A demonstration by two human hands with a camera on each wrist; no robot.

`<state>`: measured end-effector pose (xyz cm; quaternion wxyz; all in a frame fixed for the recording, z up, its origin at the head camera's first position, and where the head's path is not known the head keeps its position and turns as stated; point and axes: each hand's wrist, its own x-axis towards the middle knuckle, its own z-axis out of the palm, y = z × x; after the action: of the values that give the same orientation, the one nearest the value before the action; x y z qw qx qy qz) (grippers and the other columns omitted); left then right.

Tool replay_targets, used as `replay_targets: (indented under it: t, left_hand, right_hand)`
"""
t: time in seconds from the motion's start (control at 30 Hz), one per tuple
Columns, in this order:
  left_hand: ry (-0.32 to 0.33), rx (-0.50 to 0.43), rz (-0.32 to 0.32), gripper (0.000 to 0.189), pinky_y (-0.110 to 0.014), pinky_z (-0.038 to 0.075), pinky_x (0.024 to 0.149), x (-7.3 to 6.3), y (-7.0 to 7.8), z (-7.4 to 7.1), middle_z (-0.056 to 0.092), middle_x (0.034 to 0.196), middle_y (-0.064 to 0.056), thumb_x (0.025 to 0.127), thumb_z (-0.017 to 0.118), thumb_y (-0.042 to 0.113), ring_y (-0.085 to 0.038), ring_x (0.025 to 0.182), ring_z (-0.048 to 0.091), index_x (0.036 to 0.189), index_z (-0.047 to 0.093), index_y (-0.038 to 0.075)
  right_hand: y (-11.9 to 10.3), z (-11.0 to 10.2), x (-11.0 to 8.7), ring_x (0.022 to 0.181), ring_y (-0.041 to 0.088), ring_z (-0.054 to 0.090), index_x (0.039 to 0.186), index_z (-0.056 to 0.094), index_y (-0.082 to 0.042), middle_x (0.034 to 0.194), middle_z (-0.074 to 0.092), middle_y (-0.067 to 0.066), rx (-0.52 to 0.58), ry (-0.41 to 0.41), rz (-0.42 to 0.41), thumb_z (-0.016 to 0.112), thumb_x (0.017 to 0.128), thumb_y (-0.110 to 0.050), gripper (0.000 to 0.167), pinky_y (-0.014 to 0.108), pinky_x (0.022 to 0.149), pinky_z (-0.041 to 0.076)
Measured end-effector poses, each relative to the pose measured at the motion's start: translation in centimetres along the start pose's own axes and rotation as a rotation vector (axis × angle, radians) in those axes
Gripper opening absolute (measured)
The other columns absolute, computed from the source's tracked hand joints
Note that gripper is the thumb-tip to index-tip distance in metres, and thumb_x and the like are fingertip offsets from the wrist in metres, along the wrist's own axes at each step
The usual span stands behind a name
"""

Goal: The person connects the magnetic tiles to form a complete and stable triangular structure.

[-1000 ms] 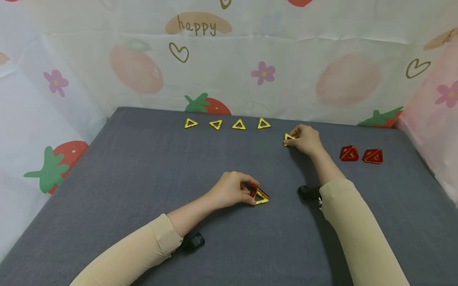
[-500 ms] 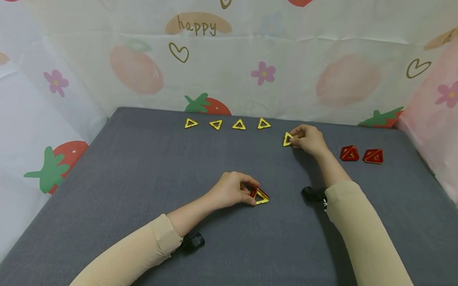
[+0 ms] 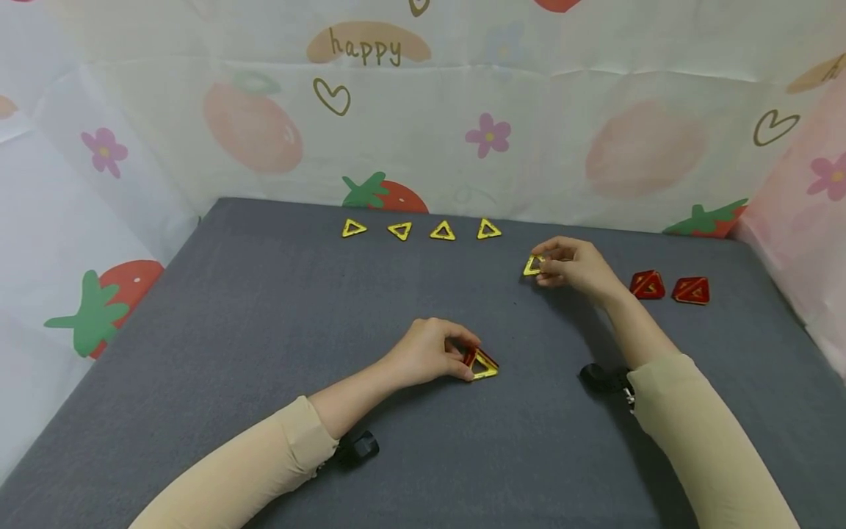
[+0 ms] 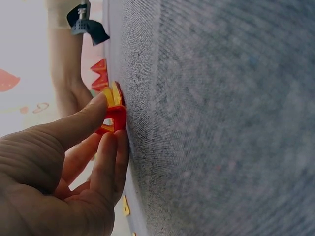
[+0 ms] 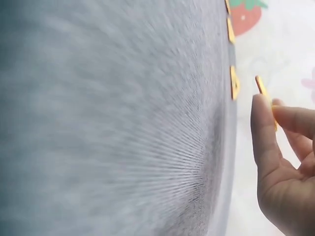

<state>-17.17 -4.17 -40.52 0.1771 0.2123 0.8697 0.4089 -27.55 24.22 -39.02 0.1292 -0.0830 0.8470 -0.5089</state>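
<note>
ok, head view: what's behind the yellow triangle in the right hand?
Grey cloth shows around the yellow triangle and through its open middle. The right hand pinches its right side, so whatever is behind there is hidden.

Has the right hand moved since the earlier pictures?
Yes, slightly: in the head view, the right hand moved rightward and back, closer to the left red pyramid.

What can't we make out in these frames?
Head view: left side of the red-and-yellow piece, covered by the left hand.
Head view: right part of the pinched yellow triangle, covered by the right hand.
Right wrist view: topmost yellow triangle, cut off by the top edge.
Right wrist view: tabletop texture at far left, blurred.
</note>
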Motion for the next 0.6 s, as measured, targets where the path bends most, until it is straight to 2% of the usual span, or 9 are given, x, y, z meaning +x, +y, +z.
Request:
replay_targets:
  t: [0.17,0.33,0.47,0.6]
  left_hand:
    - [0.002,0.002,-0.003,0.042,-0.020,0.053,0.070,0.1,0.0,0.1,0.075,0.111,-0.003,0.076,0.085,0.018,-0.006,0.081,0.067,0.117,0.073,0.016]
    - [0.000,0.011,-0.007,0.042,-0.020,0.053,0.070,0.1,0.1,0.1,0.075,0.111,-0.003,0.077,0.085,0.019,-0.005,0.080,0.066,0.116,0.074,0.016]
    - [0.002,0.018,-0.011,0.041,-0.019,0.052,0.069,0.2,0.1,0.1,0.075,0.111,-0.003,0.076,0.086,0.019,-0.005,0.080,0.066,0.116,0.074,0.016]
    - [0.009,0.018,-0.012,0.041,-0.019,0.053,0.068,0.2,0.1,0.1,0.075,0.109,-0.003,0.076,0.086,0.019,-0.005,0.079,0.067,0.115,0.074,0.016]
  right_hand:
    - [-0.1,0.6,-1.2,0.084,0.008,0.071,0.130,0.058,0.002,0.110,0.063,0.012,0.006,-0.075,-0.038,0.057,0.100,-0.015,0.035,0.029,0.081,0.060]
    - [-0.3,1.7,-2.4,0.091,0.011,0.069,0.124,0.065,-0.005,0.111,0.069,0.005,-0.041,-0.151,-0.087,0.071,0.092,-0.022,0.037,0.028,0.083,0.058]
    - [-0.8,2.6,-3.3,0.089,0.010,0.062,0.117,0.070,-0.012,0.111,0.070,0.008,-0.121,-0.177,-0.126,0.080,0.084,-0.024,0.036,0.025,0.078,0.052]
    - [-1.0,3.2,-4.1,0.086,0.011,0.069,0.112,0.071,-0.007,0.107,0.072,0.015,-0.083,-0.216,-0.149,0.076,0.087,-0.016,0.028,0.027,0.078,0.057]
